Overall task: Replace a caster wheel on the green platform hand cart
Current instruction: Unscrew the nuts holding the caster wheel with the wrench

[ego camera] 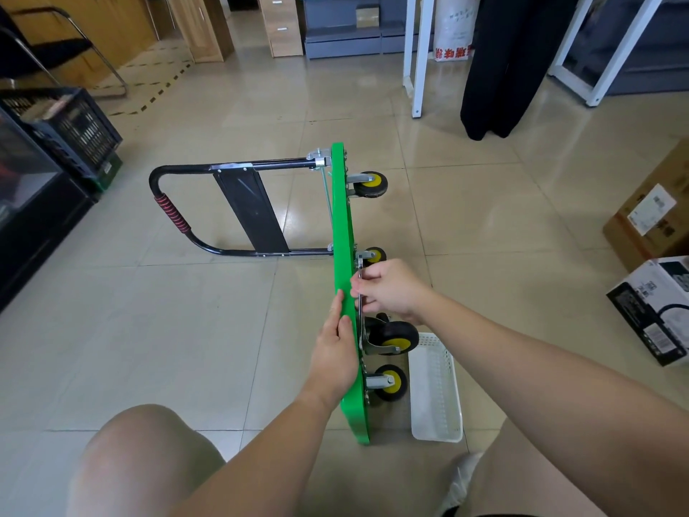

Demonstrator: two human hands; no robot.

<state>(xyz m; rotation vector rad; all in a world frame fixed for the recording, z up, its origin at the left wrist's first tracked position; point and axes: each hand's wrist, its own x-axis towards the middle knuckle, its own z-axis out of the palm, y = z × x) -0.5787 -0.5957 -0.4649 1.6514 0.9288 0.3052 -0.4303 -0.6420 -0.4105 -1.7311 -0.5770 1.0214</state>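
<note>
The green platform cart (342, 225) stands on its long edge on the tiled floor, its black handle (175, 214) folded out to the left. Several black casters with yellow hubs stick out on the right side, one at the far end (369, 184) and a swivel caster (391, 335) just below my right hand. My left hand (335, 348) grips the platform's upper edge, thumb on the green face. My right hand (387, 289) pinches a slim metal wrench (360, 289) that lies along the underside, with its head near a caster plate.
A white plastic basket (436, 389) lies on the floor right of the cart. Cardboard boxes (652, 225) stand at the far right, a dark crate (71, 128) and cabinet at the left, white frame legs (419, 69) behind. My knees fill the bottom of the view.
</note>
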